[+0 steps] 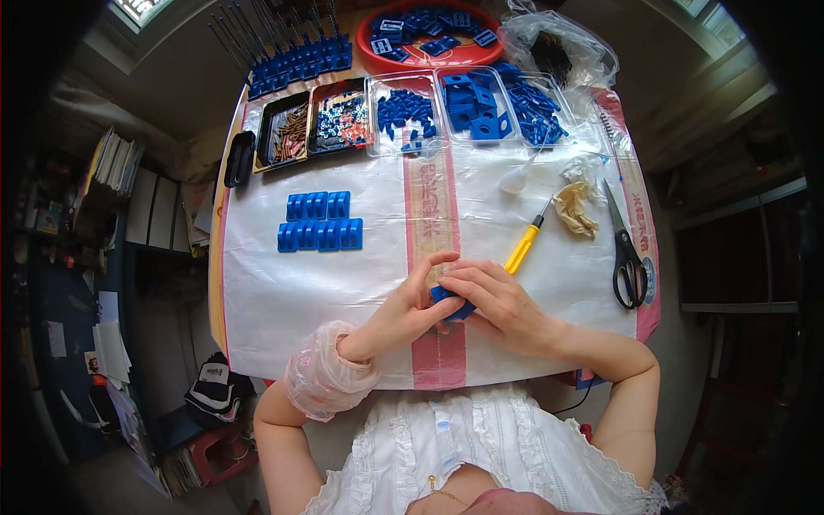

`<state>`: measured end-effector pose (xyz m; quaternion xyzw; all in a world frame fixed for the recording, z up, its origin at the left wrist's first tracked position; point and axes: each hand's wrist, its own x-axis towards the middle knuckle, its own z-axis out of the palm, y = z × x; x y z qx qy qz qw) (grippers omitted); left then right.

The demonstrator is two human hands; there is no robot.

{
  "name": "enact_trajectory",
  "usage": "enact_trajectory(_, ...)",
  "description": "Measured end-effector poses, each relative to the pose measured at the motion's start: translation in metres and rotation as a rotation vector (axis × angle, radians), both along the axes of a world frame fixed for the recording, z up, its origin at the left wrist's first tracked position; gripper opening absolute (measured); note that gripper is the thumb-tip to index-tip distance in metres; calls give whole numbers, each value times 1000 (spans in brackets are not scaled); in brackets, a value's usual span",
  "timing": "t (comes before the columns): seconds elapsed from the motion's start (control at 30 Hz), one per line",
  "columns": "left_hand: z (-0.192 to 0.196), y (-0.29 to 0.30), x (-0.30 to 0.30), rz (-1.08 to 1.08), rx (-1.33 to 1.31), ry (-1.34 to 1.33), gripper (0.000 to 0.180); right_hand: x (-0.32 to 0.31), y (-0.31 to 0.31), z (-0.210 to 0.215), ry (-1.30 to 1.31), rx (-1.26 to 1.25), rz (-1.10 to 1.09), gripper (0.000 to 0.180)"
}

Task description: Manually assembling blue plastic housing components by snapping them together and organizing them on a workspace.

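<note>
Both hands, left hand (pixel 410 302) and right hand (pixel 498 302), close together on a small blue plastic part (pixel 448 302) at lower centre of the table (pixel 275 292). Judging by the grip, steady fingertip pressure suits this step; a yellow-handled screwdriver (pixel 525 245) lies just beside, scissors (pixel 627 253) at right.

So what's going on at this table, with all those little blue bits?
A person sits at a covered table and holds a small blue part between both hands, left hand and right hand pressed together around it. Two rows of blue blocks lie to the left. A yellow screwdriver and scissors lie to the right. Trays of more blue pieces line the far edge.
</note>
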<state>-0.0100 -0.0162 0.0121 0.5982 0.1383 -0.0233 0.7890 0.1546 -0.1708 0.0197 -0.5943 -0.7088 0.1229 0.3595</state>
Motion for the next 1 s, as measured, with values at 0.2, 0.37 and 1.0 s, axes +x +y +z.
enact_trajectory(0.2,-6,-3,0,6,-292,-59,74,-3,0,2,328,31,-19,64)
enact_trajectory(0.37,-17,-2,-1,-18,-397,-70,94,-5,-2,4,422,-20,-6,66)
enact_trajectory(1.0,-9,1,1,-124,-326,-28,78,-5,-5,14,221,23,71,66)
